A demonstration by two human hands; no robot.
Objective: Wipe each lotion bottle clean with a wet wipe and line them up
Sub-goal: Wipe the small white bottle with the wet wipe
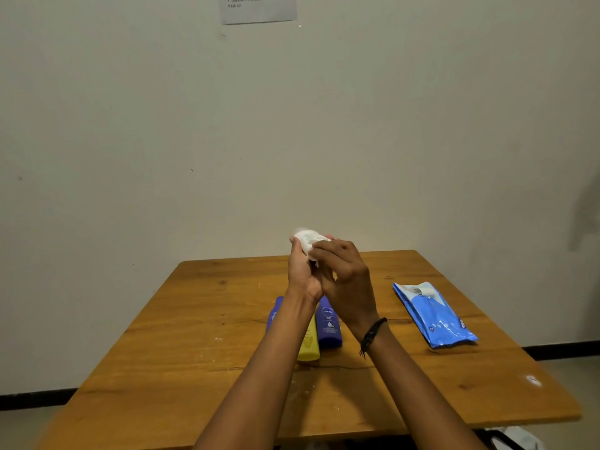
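My left hand (pixel 300 271) holds a white lotion bottle (pixel 306 237) up above the wooden table (pixel 194 319). My right hand (pixel 344 274) presses a white wet wipe (pixel 313 254) against the bottle's side. Below my arms, three bottles lie side by side on the table: a blue one (pixel 274 311) partly hidden by my left forearm, a yellow one (pixel 310 344), and a dark blue Nivea one (pixel 328 323).
A blue pack of wet wipes (pixel 433 315) lies on the table's right side. A printed sheet (pixel 258 8) hangs on the wall. A pale bag (pixel 516 438) sits on the floor by the table's near right corner.
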